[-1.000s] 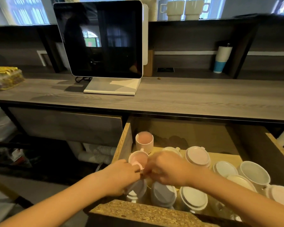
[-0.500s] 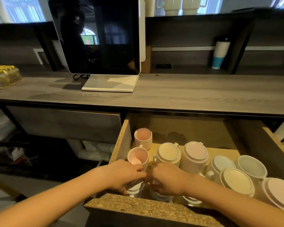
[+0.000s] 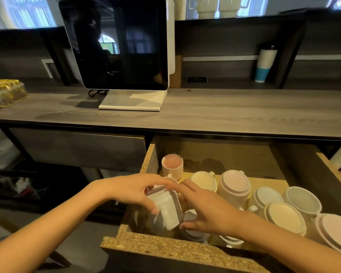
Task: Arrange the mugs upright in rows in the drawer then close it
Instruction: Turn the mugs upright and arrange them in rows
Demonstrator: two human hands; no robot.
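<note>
The open wooden drawer (image 3: 149, 163) holds several mugs. At its near left corner my left hand (image 3: 134, 191) grips a pale lilac mug (image 3: 166, 210), lifted and tilted on its side. My right hand (image 3: 203, 209) is against the mug's right side with fingers spread. A pink mug (image 3: 172, 164) stands upright at the far left. Behind my hands another pink mug is mostly hidden. To the right, a cream mug (image 3: 204, 180), a pink mug (image 3: 234, 184) and several others lie upside down. One white mug (image 3: 303, 200) stands upright.
The grey countertop (image 3: 224, 113) overhangs the drawer's back. On it stand a screen on a white base (image 3: 124, 48) and a wrapped yellow package (image 3: 4, 93). A white and blue cup (image 3: 264, 64) and two cream mugs (image 3: 220, 5) sit on shelves behind.
My hands were down at the drawer's near left corner. The left hand has since lifted a lilac mug out of that corner and tilted it. The camera has moved closer.
</note>
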